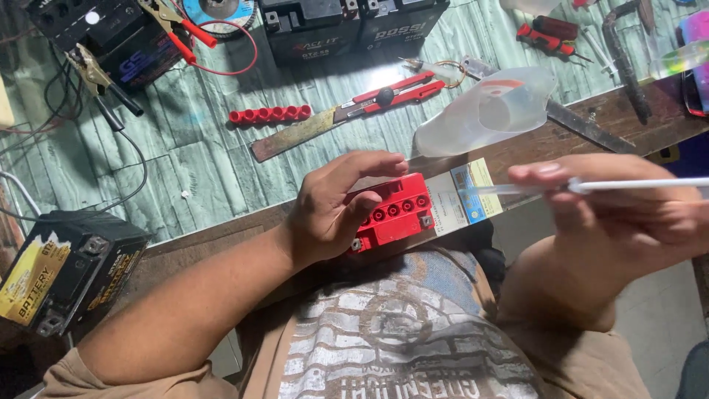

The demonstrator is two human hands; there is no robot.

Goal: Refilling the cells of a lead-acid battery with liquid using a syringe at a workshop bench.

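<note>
Clearly the left hand [332, 214] curls loosely around the red battery [395, 210] while the right hand [613, 214] pinches a thin white tube [635, 184]

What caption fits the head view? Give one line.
Left hand steadies a red-topped battery on the lap; right hand holds a thin syringe.

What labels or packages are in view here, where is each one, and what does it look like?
Red-topped battery under the left hand: white side label with blue and yellow panels.
Black battery with a yellow label, lower left edge.
Black battery with a blue label, top left.
Two black batteries with pale lettering, top centre.
Right hand holds a thin white tube.
</note>
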